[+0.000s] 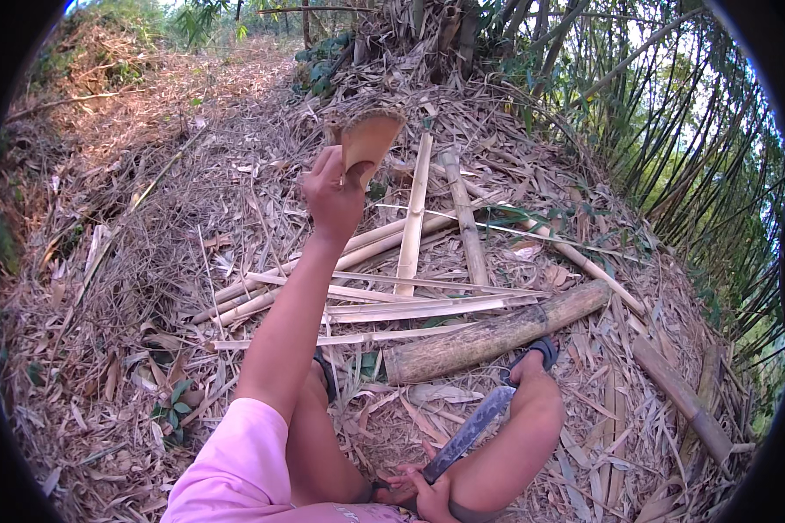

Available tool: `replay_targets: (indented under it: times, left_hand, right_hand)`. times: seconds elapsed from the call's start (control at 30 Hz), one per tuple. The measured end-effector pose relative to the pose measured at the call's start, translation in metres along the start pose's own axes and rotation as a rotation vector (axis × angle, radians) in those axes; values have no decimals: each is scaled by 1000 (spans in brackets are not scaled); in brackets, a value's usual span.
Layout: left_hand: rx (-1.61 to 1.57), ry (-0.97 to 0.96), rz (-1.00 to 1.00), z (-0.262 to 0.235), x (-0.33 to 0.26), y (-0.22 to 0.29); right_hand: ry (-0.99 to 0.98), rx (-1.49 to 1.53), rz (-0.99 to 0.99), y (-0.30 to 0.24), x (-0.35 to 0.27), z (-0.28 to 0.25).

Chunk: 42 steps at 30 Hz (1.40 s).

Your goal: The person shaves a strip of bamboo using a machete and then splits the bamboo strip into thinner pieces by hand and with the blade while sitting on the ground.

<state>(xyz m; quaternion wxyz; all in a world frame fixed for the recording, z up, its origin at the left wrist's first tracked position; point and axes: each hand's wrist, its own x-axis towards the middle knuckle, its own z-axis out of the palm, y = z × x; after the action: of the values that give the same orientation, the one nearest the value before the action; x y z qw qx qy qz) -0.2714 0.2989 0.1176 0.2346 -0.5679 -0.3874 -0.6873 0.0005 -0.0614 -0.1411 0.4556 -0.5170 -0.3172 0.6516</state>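
My left hand [333, 196], arm stretched out ahead, is closed on a curved, fan-shaped tan piece that looks like split bamboo [373, 138]. Its upper rim is rough and jagged. Low in the view, my right hand [433, 499] grips a machete [471, 431] close to my bent leg. The dark grey blade points up and to the right, toward my sandalled foot; its handle is mostly hidden by my fingers. Beyond the blade lies a thick bamboo log [497, 334]. Pale split bamboo strips [427, 309] lie across the ground just past it.
Bamboo poles [358, 254] lie crosswise behind the strips, and a half-split length [414, 218] rests over them. Another pole [685, 397] lies at right. Dry leaves [131, 349] cover the ground. A bamboo clump [445, 44] stands at the back, with upright stalks at right.
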Motion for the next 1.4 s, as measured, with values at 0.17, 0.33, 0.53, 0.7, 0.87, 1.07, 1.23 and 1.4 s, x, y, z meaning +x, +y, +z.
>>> replay_targets:
  times: [0.17, 0.33, 0.53, 0.7, 0.87, 1.07, 1.23, 1.4]
  left_hand:
    - [-1, -51, 36, 9, -14, 11]
    - [33, -109, 73, 9, -21, 22]
    - [13, -172, 20, -9, -39, 22]
    - [30, -193, -19, -28, -43, 23]
    - [9, -192, -32, -23, -42, 35]
    - [-2, -206, -35, -28, -43, 31]
    - [-17, -246, -30, -32, -43, 30]
    - [-13, -232, -30, -33, -40, 36]
  right_hand:
    - [-66, -19, 62, -6, 3, 0]
    - [-110, -170, -193, -42, 29, 13]
    - [-182, -87, -674, -205, 50, 86]
    - [-116, -496, -1087, -276, 70, 126]
    - [-117, -549, -1161, -286, 88, 152]
    - [-113, -537, -1202, -286, 90, 163]
    - [-123, -541, -1184, -283, 91, 162]
    - [-123, -571, -1152, -288, 82, 159]
